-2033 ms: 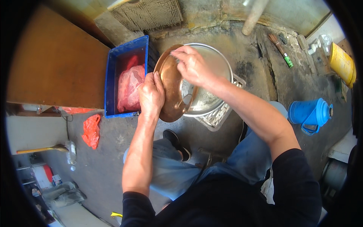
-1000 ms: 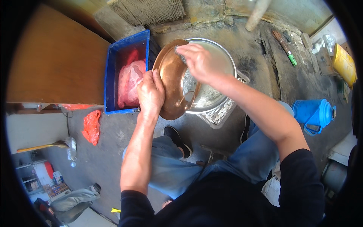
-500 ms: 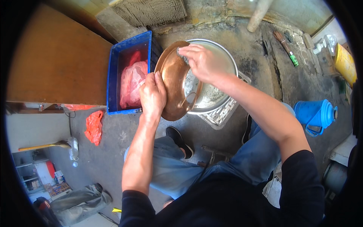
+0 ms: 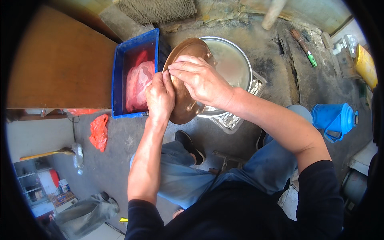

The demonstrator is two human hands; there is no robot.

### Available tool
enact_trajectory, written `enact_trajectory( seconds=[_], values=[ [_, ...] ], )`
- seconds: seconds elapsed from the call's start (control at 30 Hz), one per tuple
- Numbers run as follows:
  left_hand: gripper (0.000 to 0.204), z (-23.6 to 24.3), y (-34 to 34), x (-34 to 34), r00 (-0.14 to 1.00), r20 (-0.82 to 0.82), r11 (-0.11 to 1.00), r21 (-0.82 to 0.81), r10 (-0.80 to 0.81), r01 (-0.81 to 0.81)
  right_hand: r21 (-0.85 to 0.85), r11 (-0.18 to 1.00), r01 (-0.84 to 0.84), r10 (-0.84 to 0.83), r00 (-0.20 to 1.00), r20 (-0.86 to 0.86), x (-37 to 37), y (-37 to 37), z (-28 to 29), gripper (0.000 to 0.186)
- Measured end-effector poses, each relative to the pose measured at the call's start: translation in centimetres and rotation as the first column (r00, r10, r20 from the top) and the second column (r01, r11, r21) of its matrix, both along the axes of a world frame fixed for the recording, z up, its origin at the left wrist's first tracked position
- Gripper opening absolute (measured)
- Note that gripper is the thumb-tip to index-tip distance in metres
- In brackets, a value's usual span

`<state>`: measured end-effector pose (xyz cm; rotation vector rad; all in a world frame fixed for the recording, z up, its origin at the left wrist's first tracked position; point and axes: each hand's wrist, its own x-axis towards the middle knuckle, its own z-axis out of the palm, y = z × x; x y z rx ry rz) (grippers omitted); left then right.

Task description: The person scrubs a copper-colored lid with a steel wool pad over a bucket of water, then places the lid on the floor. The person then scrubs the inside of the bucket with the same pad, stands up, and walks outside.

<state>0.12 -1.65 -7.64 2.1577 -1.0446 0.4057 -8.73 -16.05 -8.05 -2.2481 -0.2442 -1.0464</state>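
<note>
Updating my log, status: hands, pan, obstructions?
Left hand grips copper-coloured pan. Right hand over pan, grip unclear. Pan tilted, partly hidden by right hand.

Soft, even, fairly bright light covers the middle; its source lies out of view. A dull sheen marks the copper-coloured pan [image 4: 182, 110], and pale highlights catch the blue flask [image 4: 330, 118]. The right hand [image 4: 204, 82] looks fairly sharp. The dark shirt [image 4: 236, 214] loses nearly all detail, while small items [image 4: 60, 196] at lower left turn hazy. Fisheye distortion curves the wall base [image 4: 224, 19], and black vignetting swallows the corners.
</note>
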Motion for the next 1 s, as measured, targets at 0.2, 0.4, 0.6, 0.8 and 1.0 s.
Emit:
enact_trajectory(
  seconds=[0.2,0.4,0.6,0.8,1.0],
  values=[
    [0.020,0.0,0.5,-0.2,1.000,-0.027,1.000,0.023,0.014,-0.013,0.287,0.932,0.221,-0.125,0.940,-0.317,1.4,-3.0,1.4,0.021],
    [0.021,0.0,0.0,-0.4,1.000,0.004,0.999,0.037,-0.005,0.005,0.283,0.958,0.054,-0.032,0.996,-0.080,2.9,-2.8,1.7,0.018],
    [0.020,-0.3,-0.1,-0.4,0.999,0.038,1.000,0.015,-0.013,0.012,0.373,0.913,0.164,-0.083,0.971,-0.223,4.8,-7.0,-0.6,0.011],
    [0.021,0.0,0.1,-0.5,1.000,-0.031,1.000,0.024,-0.003,0.003,0.293,0.952,0.095,-0.044,0.983,-0.178,5.1,-6.0,0.9,0.012],
    [0.022,-0.6,0.3,-0.2,0.999,0.044,1.000,0.018,-0.019,0.018,0.224,0.972,-0.073,0.094,0.992,-0.085,3.8,-3.4,1.2,0.011]
  ],
)
